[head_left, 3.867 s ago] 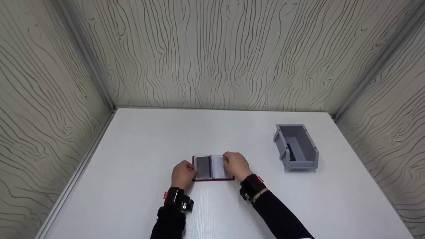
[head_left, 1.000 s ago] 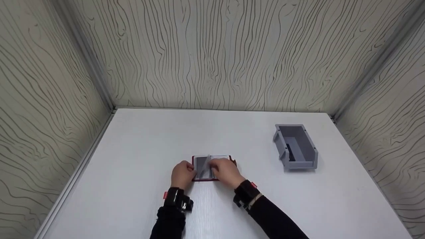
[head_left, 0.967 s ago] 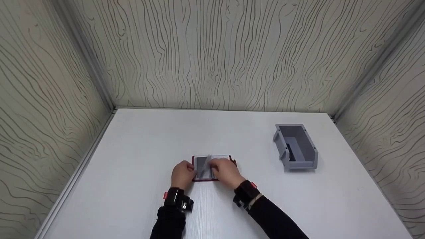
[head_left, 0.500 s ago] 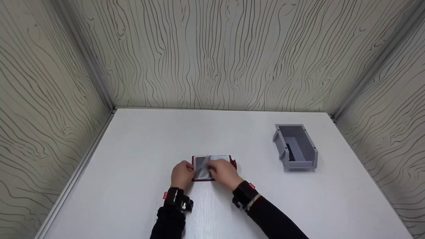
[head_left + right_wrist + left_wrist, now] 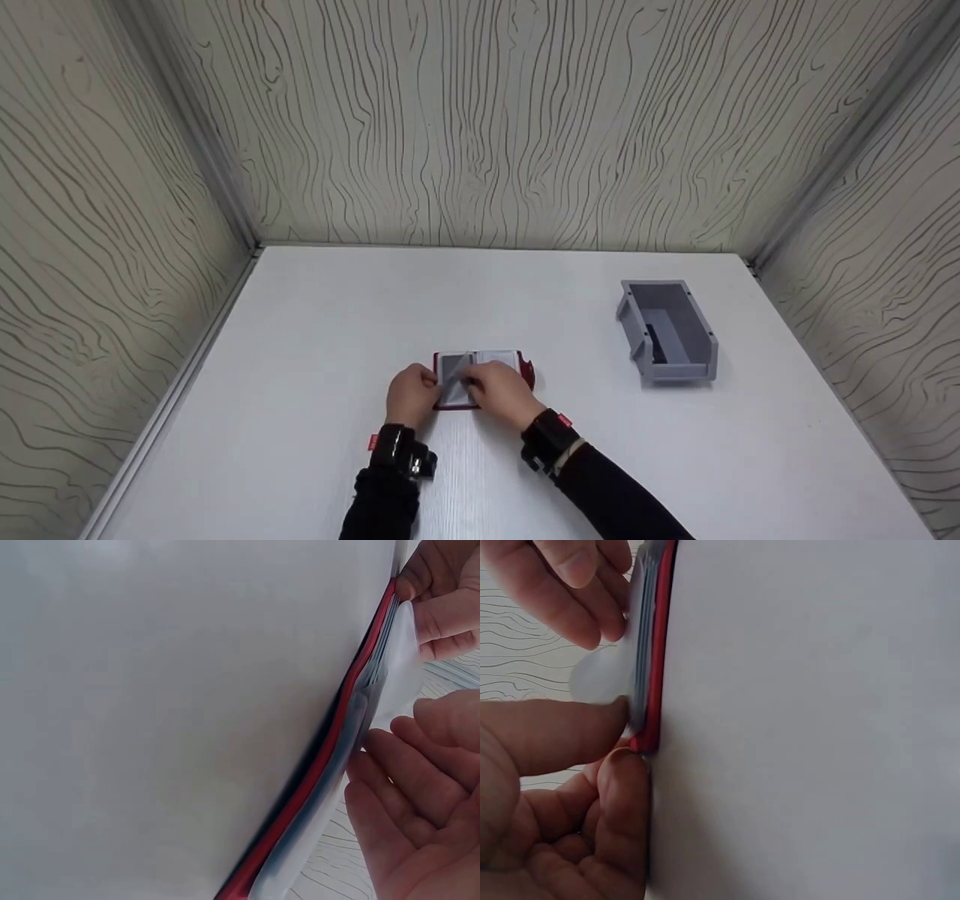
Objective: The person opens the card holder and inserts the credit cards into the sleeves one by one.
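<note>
A small red card holder (image 5: 496, 358) with plastic sleeves lies spread on the white table. At its left edge my left hand (image 5: 411, 395) pinches it, the thumb on the sleeves and a curled finger by the red cover, as the left wrist view shows. A clear sleeve leaf (image 5: 602, 676) stands bent up from the stack. Over the middle of the holder, my right hand (image 5: 510, 394) has its fingertips at the leaf and hides part of the right side. In the right wrist view its fingers look loosely extended, the thumb apart from them.
A grey plastic bin (image 5: 679, 371) stands at the right of the table (image 5: 360, 300), a dark strip inside it. Wood-grain panels (image 5: 480, 127) wall the table at the back and both sides.
My right hand has moved left from the holder's right edge to its middle, folding a leaf toward the left. The red flap at the right has come into sight. My left hand has stayed put.
</note>
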Motion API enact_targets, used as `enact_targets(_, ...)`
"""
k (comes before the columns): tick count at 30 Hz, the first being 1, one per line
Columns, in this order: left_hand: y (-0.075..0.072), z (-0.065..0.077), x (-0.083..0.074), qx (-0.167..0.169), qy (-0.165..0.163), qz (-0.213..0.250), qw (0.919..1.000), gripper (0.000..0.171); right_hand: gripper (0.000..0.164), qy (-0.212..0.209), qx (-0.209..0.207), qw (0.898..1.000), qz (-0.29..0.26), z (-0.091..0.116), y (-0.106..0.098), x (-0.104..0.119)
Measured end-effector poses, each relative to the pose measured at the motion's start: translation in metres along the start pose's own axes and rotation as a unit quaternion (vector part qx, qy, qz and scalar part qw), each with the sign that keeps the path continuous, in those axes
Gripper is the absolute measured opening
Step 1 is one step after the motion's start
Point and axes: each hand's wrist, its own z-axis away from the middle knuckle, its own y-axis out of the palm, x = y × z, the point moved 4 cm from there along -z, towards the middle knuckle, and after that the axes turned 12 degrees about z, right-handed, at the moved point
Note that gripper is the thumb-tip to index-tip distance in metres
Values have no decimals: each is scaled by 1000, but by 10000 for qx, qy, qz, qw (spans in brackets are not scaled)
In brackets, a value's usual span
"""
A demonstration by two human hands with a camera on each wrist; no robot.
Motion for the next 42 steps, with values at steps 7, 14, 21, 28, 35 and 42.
enact_targets(7,0,0,-1,16,1,14,10000,10,22,77,153,9999,-1,1,0,-1)
enact_targets(14,1,2,-3,64,-141,17,9999,7,24,126,210,9997,-96,1,-1,-2)
enact_targets(21,-3,4,-8,93,-248,14,9996,5,24,247,326,9991,-129,2,0,-2)
enact_targets(28,-8,4,-15,71,-217,38,9997,6,25,364,399,9984,-184,2,0,-3)
enact_targets(35,-10,5,-22,194,-402,47,9990,4,24,249,297,9991,-149,1,-1,-2)
enact_targets(42,-7,4,-19,273,-281,-229,9990,7,23,127,200,9996,-160,1,-1,-2)
